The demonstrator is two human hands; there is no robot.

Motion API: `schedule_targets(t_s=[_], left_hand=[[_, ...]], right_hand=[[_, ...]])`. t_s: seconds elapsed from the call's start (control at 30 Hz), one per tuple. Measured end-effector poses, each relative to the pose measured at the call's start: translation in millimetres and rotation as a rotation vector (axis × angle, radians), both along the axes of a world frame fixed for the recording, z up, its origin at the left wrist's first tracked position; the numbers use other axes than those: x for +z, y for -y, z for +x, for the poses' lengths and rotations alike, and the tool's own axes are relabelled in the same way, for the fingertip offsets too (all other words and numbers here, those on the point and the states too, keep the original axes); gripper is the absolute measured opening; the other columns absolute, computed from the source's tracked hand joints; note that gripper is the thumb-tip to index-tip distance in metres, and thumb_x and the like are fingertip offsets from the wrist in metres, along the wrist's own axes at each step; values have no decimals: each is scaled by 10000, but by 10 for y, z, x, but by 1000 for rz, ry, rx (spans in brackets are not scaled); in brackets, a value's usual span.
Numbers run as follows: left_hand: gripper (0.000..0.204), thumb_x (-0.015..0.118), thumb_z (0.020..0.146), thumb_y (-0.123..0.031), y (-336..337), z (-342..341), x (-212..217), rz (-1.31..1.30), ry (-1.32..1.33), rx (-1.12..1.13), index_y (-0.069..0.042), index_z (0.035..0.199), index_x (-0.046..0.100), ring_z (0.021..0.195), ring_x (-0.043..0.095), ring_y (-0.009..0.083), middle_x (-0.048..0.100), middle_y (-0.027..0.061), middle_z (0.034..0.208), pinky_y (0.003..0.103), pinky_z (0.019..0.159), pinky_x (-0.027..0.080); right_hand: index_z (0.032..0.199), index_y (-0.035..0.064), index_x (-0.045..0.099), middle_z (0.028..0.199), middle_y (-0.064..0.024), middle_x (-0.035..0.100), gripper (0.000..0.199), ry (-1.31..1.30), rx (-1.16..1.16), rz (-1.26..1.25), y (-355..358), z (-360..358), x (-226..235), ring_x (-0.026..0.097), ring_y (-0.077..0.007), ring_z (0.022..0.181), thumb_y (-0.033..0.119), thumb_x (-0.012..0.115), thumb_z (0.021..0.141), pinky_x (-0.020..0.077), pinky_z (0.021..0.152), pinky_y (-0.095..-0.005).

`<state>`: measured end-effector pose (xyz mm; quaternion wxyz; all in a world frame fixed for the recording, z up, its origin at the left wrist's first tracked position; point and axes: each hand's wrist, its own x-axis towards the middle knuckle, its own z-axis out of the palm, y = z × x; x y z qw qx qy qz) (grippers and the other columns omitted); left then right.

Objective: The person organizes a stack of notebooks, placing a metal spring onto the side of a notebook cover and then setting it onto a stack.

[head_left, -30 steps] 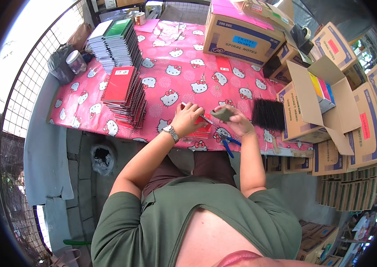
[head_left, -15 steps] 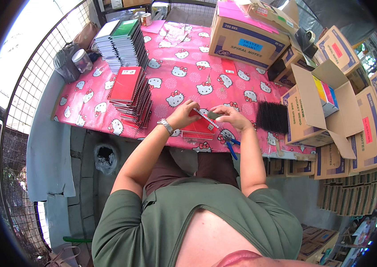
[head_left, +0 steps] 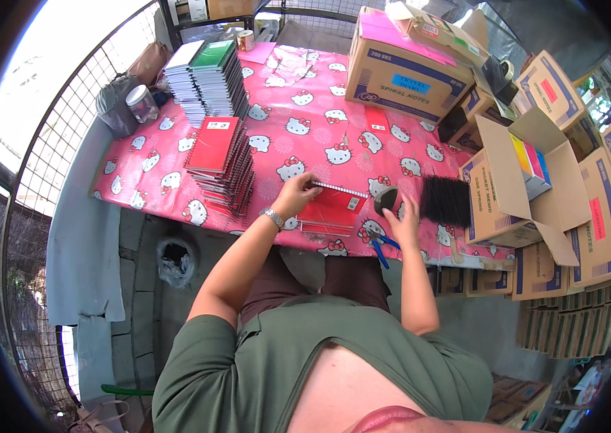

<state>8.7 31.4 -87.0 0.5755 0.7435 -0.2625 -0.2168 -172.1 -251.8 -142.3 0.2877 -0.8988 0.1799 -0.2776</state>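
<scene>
I sit at a table under a pink cartoon-cat cloth (head_left: 298, 144). My left hand (head_left: 297, 196), with a watch on the wrist, grips the top left corner of a red spiral notebook (head_left: 333, 211) by its wire edge. That notebook lies on a few other red ones near the front edge. My right hand (head_left: 402, 219) sits just right of it, its fingers curled round a small dark roll (head_left: 385, 199). Blue-handled pliers (head_left: 380, 247) lie at the table edge below that hand. A bundle of black binding wires (head_left: 446, 200) lies to the right.
A tall stack of red notebooks (head_left: 220, 162) stands at the left, with green and white stacks (head_left: 204, 79) behind it. A closed carton (head_left: 403, 76) is at the back. An open carton with coloured pads (head_left: 511, 180) and more cartons crowd the right. A wire fence runs along the left.
My right hand has left the notebook and moved right to the dark roll. My left hand stays on the notebook's wire edge.
</scene>
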Motion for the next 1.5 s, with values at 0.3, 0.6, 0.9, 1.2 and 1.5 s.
schedule_targets(t_s=[0.3, 0.6, 0.9, 1.2, 1.5], left_hand=[[162, 705, 884, -45, 167, -427, -148, -253, 110, 318, 29, 1027, 721, 728, 637, 73, 706, 34, 814, 233, 667, 535], [189, 696, 826, -5, 179, -615, 353, -258, 436, 371, -2, 1013, 727, 717, 698, 177, 722, 129, 868, 273, 662, 552], [214, 695, 821, 3, 73, -606, 486, -176, 663, 350, -19, 1031, 723, 784, 716, 238, 720, 134, 899, 309, 696, 572], [191, 641, 935, -41, -894, 141, 1515, -531, 376, 750, 6, 1113, 690, 716, 620, 79, 688, 23, 905, 263, 580, 558], [163, 558, 809, -108, -1595, 777, 2430, 296, 1030, 526, -78, 892, 695, 835, 655, 310, 678, 132, 837, 408, 786, 497]], right_hand=[[1193, 16, 636, 1101, -161, 620, 480, -27, 180, 97, -1097, -564, 474, 580, -355, 1087, 247, 767, 793, 477, 931, -428], [1239, 17, 626, 1132, -157, 610, 506, 167, 289, -36, -1367, -11, 1237, 604, -318, 1054, 187, 768, 784, 480, 933, -402], [1251, 16, 600, 939, -102, 661, 442, 16, 474, 863, -1309, -5, 1195, 646, -250, 814, 188, 713, 860, 532, 791, -376], [1226, 59, 609, 1121, -123, 605, 474, -169, 182, 287, -752, -366, 559, 583, -310, 1073, 214, 750, 801, 457, 957, -411], [1187, 73, 627, 1134, -139, 599, 469, -175, 181, -102, -92, -381, 172, 541, -342, 1113, 243, 768, 773, 440, 969, -445]])
